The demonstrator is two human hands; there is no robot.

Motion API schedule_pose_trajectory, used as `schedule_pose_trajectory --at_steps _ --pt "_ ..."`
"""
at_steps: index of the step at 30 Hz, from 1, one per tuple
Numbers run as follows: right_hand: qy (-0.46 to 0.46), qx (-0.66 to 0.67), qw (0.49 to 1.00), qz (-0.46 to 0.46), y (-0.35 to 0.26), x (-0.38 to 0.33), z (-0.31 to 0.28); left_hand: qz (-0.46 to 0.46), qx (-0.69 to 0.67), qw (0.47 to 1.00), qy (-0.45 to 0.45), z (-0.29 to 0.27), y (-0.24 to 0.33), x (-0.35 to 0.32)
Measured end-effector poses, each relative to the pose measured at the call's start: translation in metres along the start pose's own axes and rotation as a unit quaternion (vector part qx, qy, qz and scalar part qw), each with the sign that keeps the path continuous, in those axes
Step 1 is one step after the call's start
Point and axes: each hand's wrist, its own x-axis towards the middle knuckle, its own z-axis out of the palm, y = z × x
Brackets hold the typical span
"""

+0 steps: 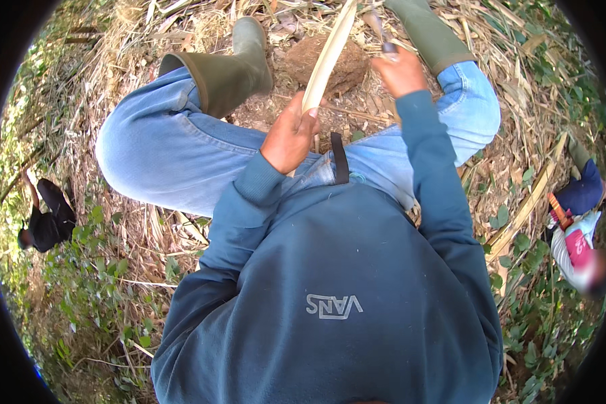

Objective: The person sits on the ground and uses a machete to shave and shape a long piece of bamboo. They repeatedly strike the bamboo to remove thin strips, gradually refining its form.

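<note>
I am sitting on the ground in blue jeans and green rubber boots [232, 71]. My left hand [291, 135] grips the lower end of a long pale strip of split cane [328, 54] that rises away toward the top of the view. My right hand [398, 67] is closed around a small dark tool handle [389, 47], held just to the right of the strip. What kind of tool it is cannot be made out. A brown lump of earth or root [347, 67] lies on the ground between my boots, behind the strip.
Dry straw, cane stalks and leaves cover the ground all round. A person in dark clothes [47, 219] crouches at the far left. Another person in a pink and white top [576, 246] works at the right, beside a long pale cane piece [525, 209].
</note>
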Motion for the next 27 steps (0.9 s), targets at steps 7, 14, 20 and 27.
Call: schedule_pose_trajectory --at_steps 7,14,20,27 --pt "-0.076 -0.028 0.988 -0.129 -0.004 -0.086 -0.019 0.073 0.13 0.985 0.088 0.001 -0.008 0.013" --pt "-0.085 -0.124 0.967 -0.207 -0.01 -0.131 0.002 0.236 0.315 0.916 0.085 -0.013 -0.035 0.016" --pt "-0.059 -0.139 0.975 -0.161 -0.017 -0.093 0.013 0.112 0.164 0.973 0.117 -0.002 -0.028 0.015" --pt "-0.098 -0.121 0.976 -0.154 -0.015 -0.102 -0.001 0.11 0.17 0.975 0.091 -0.01 -0.038 0.02"
